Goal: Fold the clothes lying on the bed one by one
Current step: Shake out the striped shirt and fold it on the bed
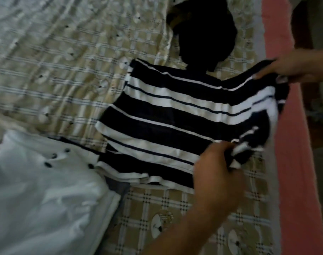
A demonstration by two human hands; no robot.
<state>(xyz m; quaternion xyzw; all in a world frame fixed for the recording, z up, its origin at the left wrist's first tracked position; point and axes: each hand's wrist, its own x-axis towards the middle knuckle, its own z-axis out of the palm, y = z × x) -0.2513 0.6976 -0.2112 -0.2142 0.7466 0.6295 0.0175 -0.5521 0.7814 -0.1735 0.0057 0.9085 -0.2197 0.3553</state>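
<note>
Head view gives us a blurred look down at the striped shirt (168, 122), dark with broad and narrow white bands, spread across the middle of the bed (175, 207). Most of it lies flat on the checked sheet (56, 74), while its right-hand edge is raised off the sheet and hangs between the two hands.

Our left hand (217, 173) comes up from the bottom of the frame, its fingers curled round a bunched wad of striped cloth at the shirt's near right corner. Our right hand (295, 67) reaches in from the right edge and pinches the far right corner between thumb and fingers. The left hand and forearm cover part of the shirt's lower hem, so we cannot see how that corner lies.

A black garment (203, 34) sits in a crumpled heap beyond the shirt, and its lower end meets the shirt's far edge; we cannot tell which of the two is on top there. At the lower left a white garment (37, 190) with several dark buttons (54, 156) fills the corner of the view and touches the shirt's near left corner. A strip of grey-blue cloth (118, 188) shows just beside the white garment, below the shirt's hem.

Along the right runs a pink border (293, 172) at the side of the bed, right beside the lifted edge of the shirt. Past it the floor (320, 116) is dark and unclear.
</note>
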